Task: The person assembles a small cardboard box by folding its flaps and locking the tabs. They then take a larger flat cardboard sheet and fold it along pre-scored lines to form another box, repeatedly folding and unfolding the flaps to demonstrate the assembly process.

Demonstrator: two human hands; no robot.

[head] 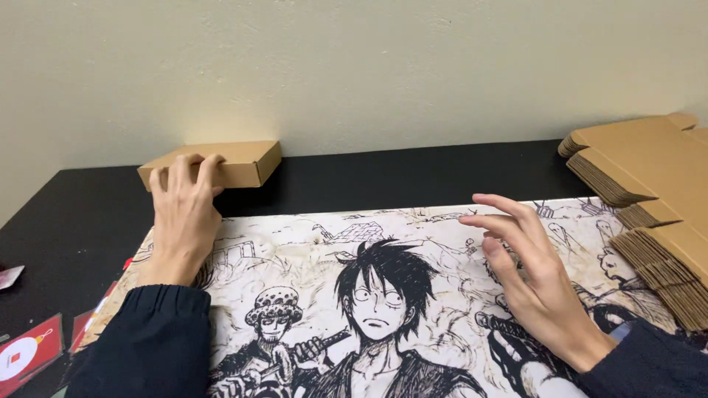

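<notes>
A small closed brown cardboard box (237, 162) lies on the black table (413, 173) against the wall at the back left. My left hand (183, 214) rests its fingertips on the box's near edge, palm down, sleeve dark. Over the right part of a black-and-white cartoon desk mat (324, 243) hovers my right hand (527, 269), fingers spread and slightly curled, holding nothing. It is apart from the box and from the cardboard stack.
A tall fanned stack of flat unfolded cardboard blanks (653, 191) sits at the right edge of the table. Red cards (26, 354) lie at the lower left, beside another small card (9, 276). A pale wall (354, 66) runs behind the table.
</notes>
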